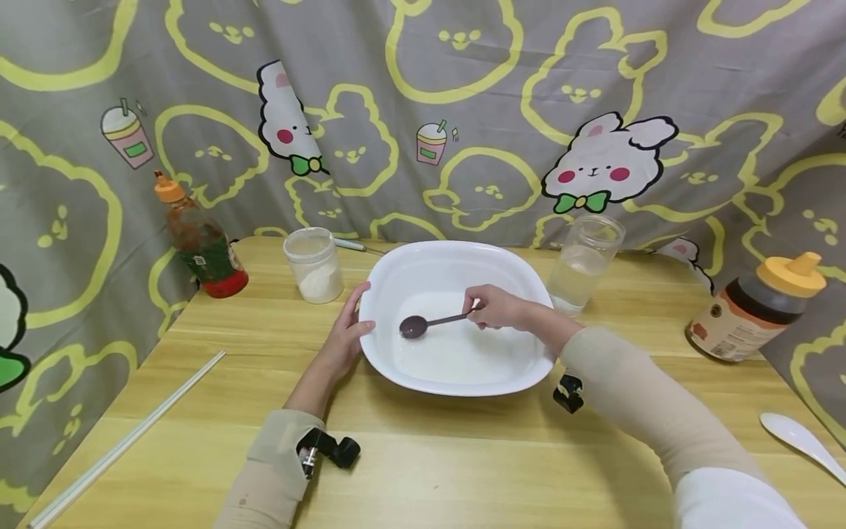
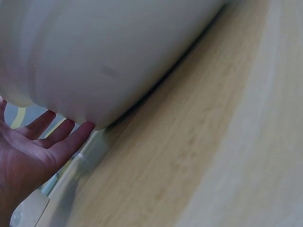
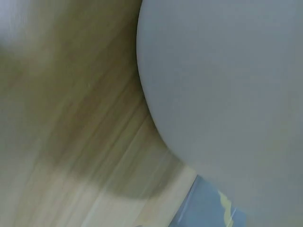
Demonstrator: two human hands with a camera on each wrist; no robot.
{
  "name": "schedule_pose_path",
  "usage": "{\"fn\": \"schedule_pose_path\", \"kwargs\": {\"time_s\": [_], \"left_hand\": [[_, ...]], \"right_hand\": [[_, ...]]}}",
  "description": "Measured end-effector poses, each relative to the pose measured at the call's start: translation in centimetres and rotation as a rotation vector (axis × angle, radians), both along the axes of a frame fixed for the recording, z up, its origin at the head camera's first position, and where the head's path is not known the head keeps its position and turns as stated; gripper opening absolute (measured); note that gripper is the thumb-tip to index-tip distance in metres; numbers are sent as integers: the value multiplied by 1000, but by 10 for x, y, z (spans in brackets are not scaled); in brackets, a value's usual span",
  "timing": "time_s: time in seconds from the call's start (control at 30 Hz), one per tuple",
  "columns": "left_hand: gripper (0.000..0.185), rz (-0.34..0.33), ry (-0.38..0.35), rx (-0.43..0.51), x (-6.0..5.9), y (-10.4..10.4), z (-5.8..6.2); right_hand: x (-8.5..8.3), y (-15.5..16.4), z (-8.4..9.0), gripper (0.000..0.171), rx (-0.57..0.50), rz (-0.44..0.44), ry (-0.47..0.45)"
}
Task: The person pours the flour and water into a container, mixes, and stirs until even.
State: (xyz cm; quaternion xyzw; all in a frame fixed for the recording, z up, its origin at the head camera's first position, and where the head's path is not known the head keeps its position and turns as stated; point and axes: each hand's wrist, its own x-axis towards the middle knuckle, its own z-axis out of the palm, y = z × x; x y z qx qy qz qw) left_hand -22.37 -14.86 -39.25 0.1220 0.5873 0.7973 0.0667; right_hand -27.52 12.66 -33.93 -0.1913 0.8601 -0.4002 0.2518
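Observation:
A white oval basin (image 1: 456, 378) stands on the table, with something white in its bottom that I cannot tell apart from the plastic. My left hand (image 1: 344, 336) holds the basin's left rim, thumb over the edge and fingers against the outer wall. In the left wrist view the fingers of that left hand (image 2: 38, 149) touch the basin's outside (image 2: 118, 61). Over the basin, my right hand (image 1: 497, 307) pinches the handle of a dark brown spoon (image 1: 413, 327), whose bowl points left. Only the basin's outer side (image 3: 222, 104) and table show in the right wrist view.
Behind the basin's left stand a jar of white powder (image 1: 319, 279) and a red sauce bottle (image 1: 205, 250). A glass of clear liquid (image 1: 580, 272) is behind right, then a brown squeeze bottle (image 1: 747, 312). Chopsticks (image 1: 132, 437) lie left; a white spoon (image 1: 796, 438) lies right.

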Motion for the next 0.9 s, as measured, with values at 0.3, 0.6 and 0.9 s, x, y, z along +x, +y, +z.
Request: {"fn": "schedule_pose_path", "kwargs": {"time_s": [0.3,0.6,0.9], "left_hand": [[67,-2,-13,-2,0,1,0],[68,0,-11,-1,0,0,0],[68,-7,0,-12,1,0,0]], "right_hand": [[16,15,12,6,52,254,-10],[6,48,40,9,222,135,277],[-7,25,12,5,100,-77,291]]}}
